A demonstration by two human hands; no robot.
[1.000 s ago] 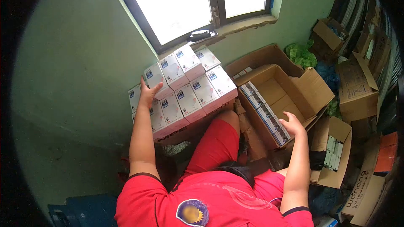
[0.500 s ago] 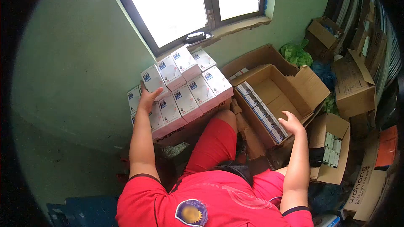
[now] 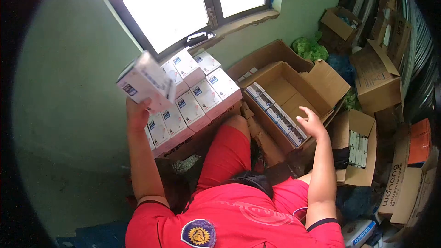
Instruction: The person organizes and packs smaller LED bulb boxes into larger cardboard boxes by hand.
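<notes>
Raised at the left, tilted, is a white and pink box point(image 3: 144, 85), slightly blurred, with my left hand point(image 3: 139, 110) gripping its lower end. Below and to its right stand rows of similar white boxes point(image 3: 190, 107), with a few more stacked on top near the window. My right hand point(image 3: 311, 123) hovers over the near right edge of an open cardboard carton point(image 3: 317, 105), fingers apart and nothing in them. Inside that carton, a row of small blue and white boxes point(image 3: 275, 112) lines the left side.
A window point(image 3: 161, 9) with a sill is ahead. To the right are a carton with pale green boxes point(image 3: 358, 149), a closed-sided brown carton point(image 3: 376, 78), green plastic bags point(image 3: 310, 49) and coiled tubing point(image 3: 418, 41). A white VIMISCO pack point(image 3: 358, 233) lies bottom right.
My left hand has lifted one box off the top of the stack, up and to the left. The view has shifted, while my right hand stays over the carton's edge.
</notes>
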